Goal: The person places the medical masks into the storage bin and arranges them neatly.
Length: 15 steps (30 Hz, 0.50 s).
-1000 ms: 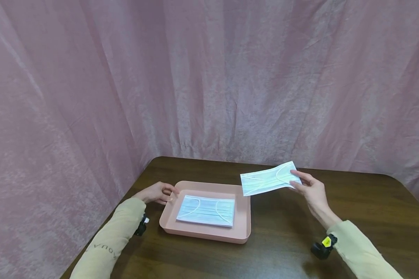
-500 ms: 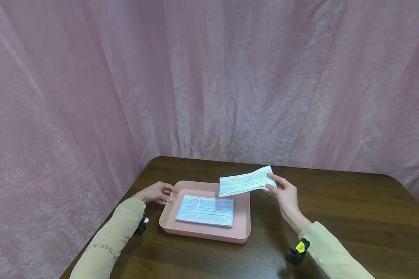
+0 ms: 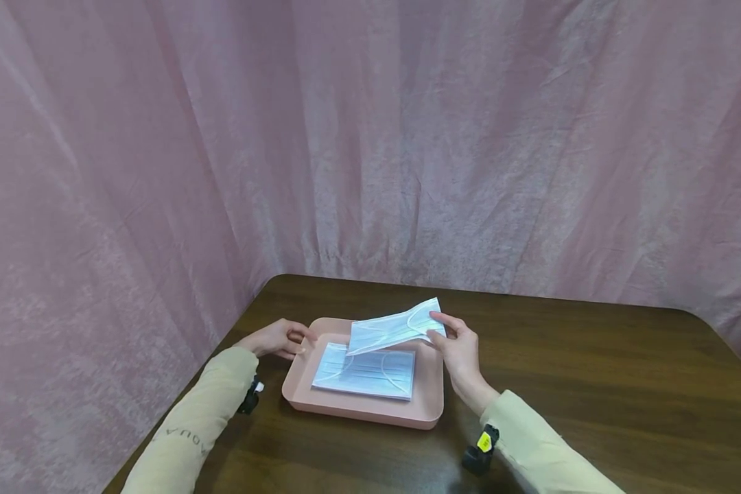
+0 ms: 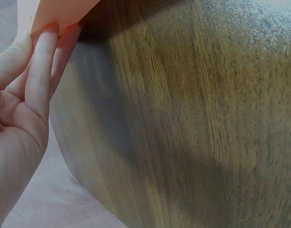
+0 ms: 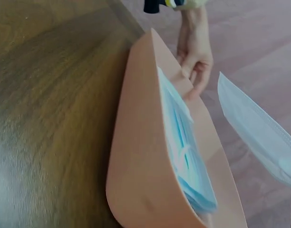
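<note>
My right hand (image 3: pixel 460 348) pinches the right end of a pale blue pleated face mask (image 3: pixel 385 331) between thumb and fingers. This mask is tilted, its right end higher, and hangs over the back right part of a pink tray (image 3: pixel 370 410). Inside the tray lies a small stack of the same face masks (image 3: pixel 370 377), ear loops showing on the top one. At the tray's left rim my left hand (image 3: pixel 278 339) grips the edge. In the left wrist view, the fingers (image 4: pixel 41 71) reach the outer side of the tray wall (image 4: pixel 64 14).
The tray stands on a dark brown wooden table (image 3: pixel 580 370), left of its middle. Pink curtains (image 3: pixel 370 137) hang behind the table and along its left side. Each wrist wears a small black camera, the right one (image 3: pixel 478 453) with a yellow label.
My right hand has carried the face mask leftward, from right of the tray to over it. The left hand stays at the tray's rim, and the stack has not moved.
</note>
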Each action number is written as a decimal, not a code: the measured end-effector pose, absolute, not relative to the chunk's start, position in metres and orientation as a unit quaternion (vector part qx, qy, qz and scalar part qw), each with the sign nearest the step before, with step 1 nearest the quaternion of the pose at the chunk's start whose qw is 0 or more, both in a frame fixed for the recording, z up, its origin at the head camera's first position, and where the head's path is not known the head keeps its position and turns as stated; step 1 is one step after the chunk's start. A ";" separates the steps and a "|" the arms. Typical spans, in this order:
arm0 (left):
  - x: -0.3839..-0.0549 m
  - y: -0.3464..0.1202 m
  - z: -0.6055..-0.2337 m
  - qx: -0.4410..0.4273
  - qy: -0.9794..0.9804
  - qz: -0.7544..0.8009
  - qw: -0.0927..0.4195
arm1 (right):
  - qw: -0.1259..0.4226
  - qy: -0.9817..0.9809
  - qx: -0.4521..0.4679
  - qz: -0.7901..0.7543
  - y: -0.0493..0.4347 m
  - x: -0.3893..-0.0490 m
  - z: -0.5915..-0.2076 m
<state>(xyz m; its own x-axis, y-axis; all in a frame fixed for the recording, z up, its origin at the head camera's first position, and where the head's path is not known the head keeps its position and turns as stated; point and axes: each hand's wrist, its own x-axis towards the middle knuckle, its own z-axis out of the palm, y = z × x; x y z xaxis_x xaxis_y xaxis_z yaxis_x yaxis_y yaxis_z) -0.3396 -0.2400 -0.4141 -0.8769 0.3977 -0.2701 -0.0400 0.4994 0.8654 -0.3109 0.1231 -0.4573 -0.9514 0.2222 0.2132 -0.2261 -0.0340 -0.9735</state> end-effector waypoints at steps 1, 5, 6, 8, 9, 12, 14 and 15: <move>-0.340 -0.240 -0.414 0.107 0.837 0.488 0.224 | 0.147 -0.679 0.002 0.719 0.117 -0.301 -0.444; -0.341 -0.241 -0.415 0.108 0.839 0.485 0.223 | 0.110 -0.680 -0.002 0.725 0.098 -0.267 -0.398; -0.341 -0.241 -0.415 0.107 0.839 0.484 0.223 | 0.111 -0.680 0.002 0.725 0.096 -0.266 -0.399; -0.341 -0.241 -0.415 0.109 0.838 0.486 0.223 | 0.112 -0.685 0.006 0.720 0.090 -0.267 -0.400; -0.340 -0.241 -0.414 0.114 0.837 0.486 0.224 | 0.116 -0.694 0.006 0.711 0.088 -0.267 -0.401; -0.340 -0.241 -0.414 0.123 0.831 0.493 0.228 | 0.123 -0.719 0.004 0.684 0.080 -0.267 -0.404; -0.341 -0.242 -0.414 0.130 0.827 0.497 0.229 | 0.129 -0.732 0.000 0.669 0.075 -0.266 -0.406; -0.341 -0.242 -0.415 0.134 0.825 0.498 0.229 | 0.131 -0.736 -0.004 0.664 0.072 -0.266 -0.408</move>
